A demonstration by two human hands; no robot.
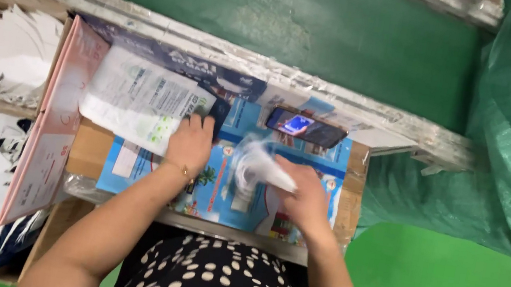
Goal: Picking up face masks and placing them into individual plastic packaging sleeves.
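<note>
Head view, looking down. The left hand (190,143) lies at centre frame on a stack of printed white pouches (138,103), fingers curled down over the stack's right edge, pinching the top pouch against the rest. The right hand (305,197), right of centre, holds a white face mask (259,165) that shows blurred; its fingers are closed around the mask's lower end, though the exact grip cannot be told through the blur. Both hands work over a colourful printed sheet (219,193) covering the worktop (349,201). A phone (305,127) with a lit screen lies just above the mask, near the taped upper edge of the worktop. A pink-sided box (53,130) stands just left of the pouches; loose white masks (15,51) fill a compartment at upper left, and a green woven sack (507,172) hangs at the right of the frame. Risks, as judgement: the mask's ear loops appear to hang loose, so they could snag on the fingers or fold wrongly. The left hand's press is at one edge only, so the top pouch could slide and fan the stack toward the box. The phone is close enough that a sweep of the right hand could knock it.
</note>
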